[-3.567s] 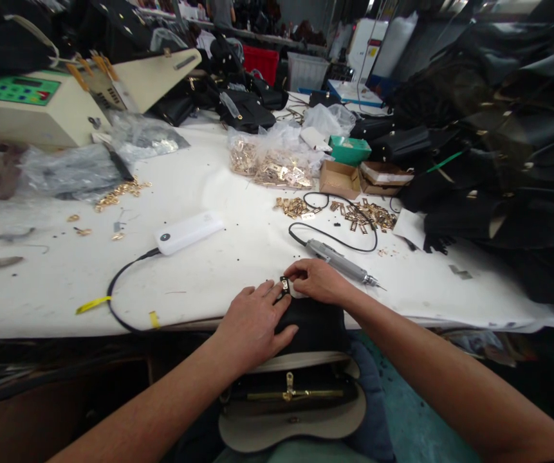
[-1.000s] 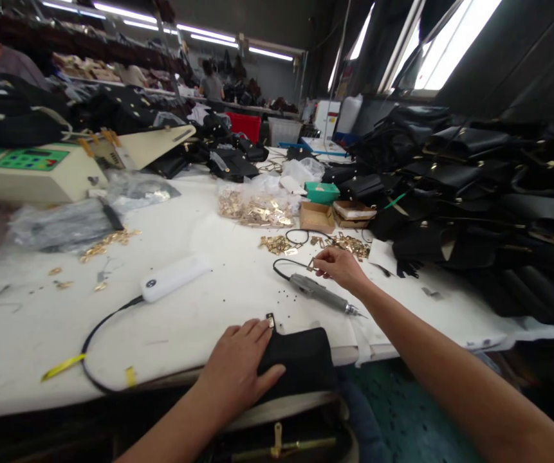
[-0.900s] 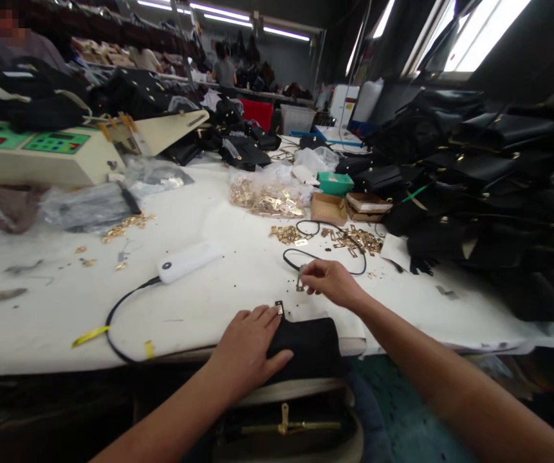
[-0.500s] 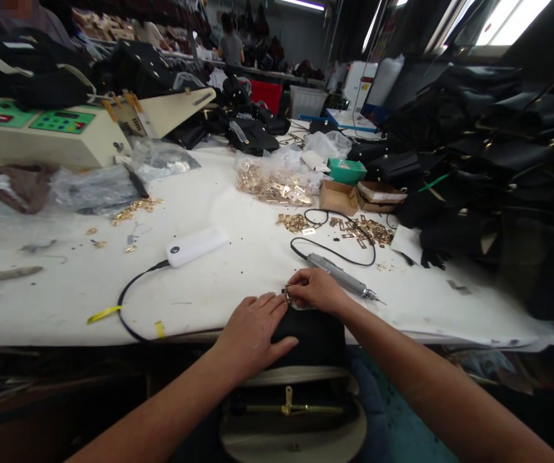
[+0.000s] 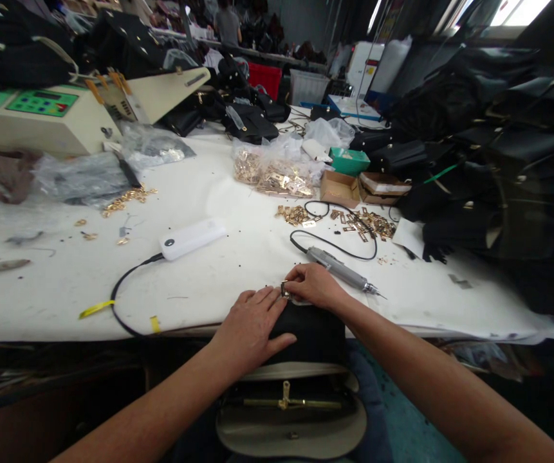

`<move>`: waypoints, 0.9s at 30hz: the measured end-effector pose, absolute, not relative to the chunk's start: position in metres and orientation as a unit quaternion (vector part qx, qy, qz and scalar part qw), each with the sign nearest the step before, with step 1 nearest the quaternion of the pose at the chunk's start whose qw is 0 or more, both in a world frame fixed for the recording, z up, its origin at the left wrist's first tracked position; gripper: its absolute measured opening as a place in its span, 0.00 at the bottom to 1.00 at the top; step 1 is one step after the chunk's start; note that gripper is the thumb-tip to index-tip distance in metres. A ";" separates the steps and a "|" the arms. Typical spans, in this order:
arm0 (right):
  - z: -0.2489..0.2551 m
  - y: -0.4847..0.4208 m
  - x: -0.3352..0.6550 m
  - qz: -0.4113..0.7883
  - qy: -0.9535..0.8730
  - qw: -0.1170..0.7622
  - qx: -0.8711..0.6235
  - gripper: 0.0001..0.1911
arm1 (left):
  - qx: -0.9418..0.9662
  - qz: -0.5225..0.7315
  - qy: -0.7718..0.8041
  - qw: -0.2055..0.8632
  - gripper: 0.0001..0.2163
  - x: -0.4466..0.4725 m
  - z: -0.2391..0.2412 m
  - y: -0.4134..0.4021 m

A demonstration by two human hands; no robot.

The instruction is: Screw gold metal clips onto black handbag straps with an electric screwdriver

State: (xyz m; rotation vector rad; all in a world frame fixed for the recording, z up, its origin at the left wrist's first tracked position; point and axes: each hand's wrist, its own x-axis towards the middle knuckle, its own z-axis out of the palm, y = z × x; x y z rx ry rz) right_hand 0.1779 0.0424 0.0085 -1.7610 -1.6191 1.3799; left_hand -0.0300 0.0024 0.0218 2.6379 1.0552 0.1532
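A black bag [image 5: 314, 329] lies over the near table edge, its beige flap [image 5: 291, 432] with a gold clasp hanging down. My left hand [image 5: 250, 326] rests flat on the bag, fingers stretched out. My right hand [image 5: 313, 287] is closed in a pinch on a small gold metal fitting [image 5: 285, 289] at the bag's upper edge, right beside my left fingertips. A grey electric screwdriver [image 5: 340, 271] with a black cord lies on the table just behind my right hand.
A white power pack [image 5: 192, 238] with a black cable lies left of centre. Loose gold fittings [image 5: 360, 222], a plastic bag of them [image 5: 273, 175], small boxes [image 5: 338, 188] and a stack of black bags [image 5: 493, 167] fill the right. A beige machine [image 5: 45, 116] stands at the far left.
My right hand reached out to the gold fittings, came back with one and now pinches it at the bag's edge. My left hand stayed flat on the bag.
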 end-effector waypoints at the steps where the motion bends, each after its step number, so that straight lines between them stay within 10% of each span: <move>1: 0.008 0.042 0.178 0.481 -0.583 0.183 -0.628 0.05 | 0.917 0.053 0.366 0.146 0.29 -0.030 0.021 0.002; 27: 0.008 0.034 0.181 0.499 -0.571 0.257 -0.599 0.07 | 0.923 0.041 0.367 0.110 0.23 -0.023 0.025 0.003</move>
